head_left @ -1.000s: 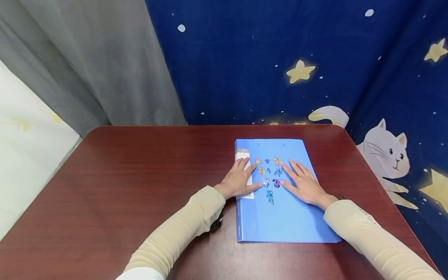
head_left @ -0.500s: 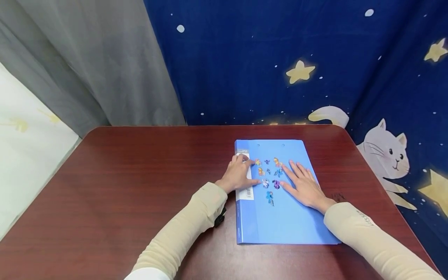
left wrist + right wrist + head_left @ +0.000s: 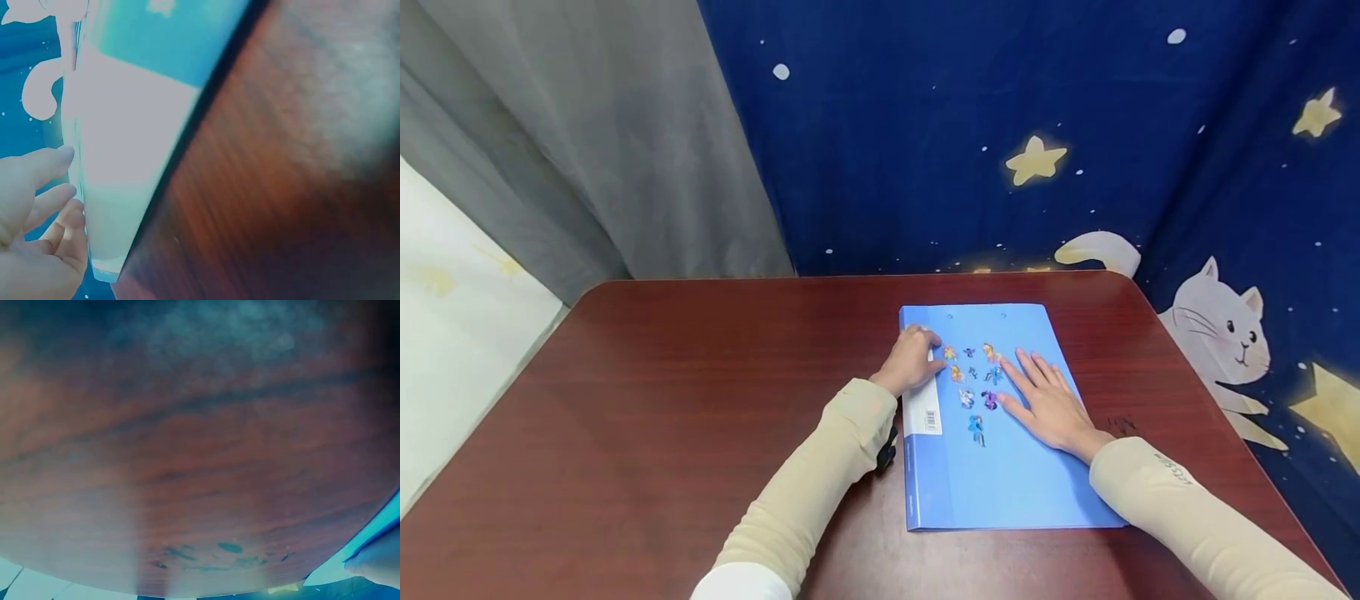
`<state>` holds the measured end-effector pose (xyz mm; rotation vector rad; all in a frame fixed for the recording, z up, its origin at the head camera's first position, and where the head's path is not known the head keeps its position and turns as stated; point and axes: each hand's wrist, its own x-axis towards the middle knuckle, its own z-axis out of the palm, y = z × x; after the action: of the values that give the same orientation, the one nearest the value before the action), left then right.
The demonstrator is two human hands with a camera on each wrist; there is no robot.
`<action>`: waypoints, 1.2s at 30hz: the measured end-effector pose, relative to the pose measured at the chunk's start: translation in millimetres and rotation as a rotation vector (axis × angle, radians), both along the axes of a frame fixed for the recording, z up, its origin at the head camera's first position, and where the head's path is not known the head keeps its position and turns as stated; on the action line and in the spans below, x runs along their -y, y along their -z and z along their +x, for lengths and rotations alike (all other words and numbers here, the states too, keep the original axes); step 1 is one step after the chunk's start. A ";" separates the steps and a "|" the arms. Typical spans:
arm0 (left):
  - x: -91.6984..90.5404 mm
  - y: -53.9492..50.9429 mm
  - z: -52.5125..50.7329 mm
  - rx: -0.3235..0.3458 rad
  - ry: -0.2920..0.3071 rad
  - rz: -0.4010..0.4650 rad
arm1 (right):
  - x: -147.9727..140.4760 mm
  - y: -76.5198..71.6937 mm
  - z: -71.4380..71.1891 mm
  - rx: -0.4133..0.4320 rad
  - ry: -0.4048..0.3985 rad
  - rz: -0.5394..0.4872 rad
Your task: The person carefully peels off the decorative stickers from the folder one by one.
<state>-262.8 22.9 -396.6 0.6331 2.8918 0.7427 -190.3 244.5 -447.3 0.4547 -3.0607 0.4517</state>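
Now, head view first. Blue folder [image 3: 1030,496] lies flat on the counter [image 3: 722,375], cover up, pony stickers [image 3: 975,427] in loose rows. Left hand [image 3: 906,362] changed most over the past second: fingers drawn in from a spread, whole hand slid back toward the spine [image 3: 928,483] and up, baring more of the white label [image 3: 922,415]. Fingers bent and apart, tips on the cover; left grip clamps nothing that I can see. Right hand [image 3: 1051,410] has stayed put: flat on the cover, fingers spread, thumb beside a purple sticker. Judgement: right steadies the folder, left is repositioning along the spine side. As a container, folder looks closed; contents hidden.

Left wrist view: spine face toward camera; left fingers loosely bent along its cover-side edge, gap between thumb and forefinger. Blurred, so contact is probable rather than certain.

Right wrist view: mostly counter, dark marks [image 3: 230,548] on it; folder edge and a bit of hand at lower right.
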 end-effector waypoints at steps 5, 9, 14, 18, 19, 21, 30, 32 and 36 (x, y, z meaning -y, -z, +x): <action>-7.8 3.7 -3.5 0.035 -0.049 0.055 | 0.8 1.9 0.4 0.002 0.001 0.020; -13.1 8.2 -5.5 0.032 -0.086 0.086 | 0.9 2.1 0.7 -0.008 0.003 0.030; -15.7 11.2 -6.1 0.052 -0.119 0.087 | 0.0 3.8 1.2 -0.015 0.003 0.044; -16.4 12.2 -6.7 0.082 -0.122 0.109 | -1.7 5.6 2.1 -0.019 0.001 0.054; -16.5 12.4 -6.9 0.094 -0.126 0.125 | -2.0 5.7 2.4 -0.020 0.001 0.056; -16.6 13.5 -8.4 0.107 -0.135 0.157 | -2.4 5.7 2.6 -0.021 0.001 0.059; -15.1 14.0 -17.3 0.104 -0.136 0.193 | -0.5 3.7 0.6 -0.031 0.001 0.060; -13.6 12.6 -17.8 0.092 -0.125 0.174 | 0.4 4.5 0.2 -0.029 0.000 0.060; -13.4 10.4 -19.2 0.066 -0.094 0.150 | 0.6 4.4 -0.4 -0.031 0.002 0.057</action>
<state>-282.0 36.3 -407.0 0.4787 2.8415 0.9804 -190.8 243.9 -451.7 0.4564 -3.0502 0.3538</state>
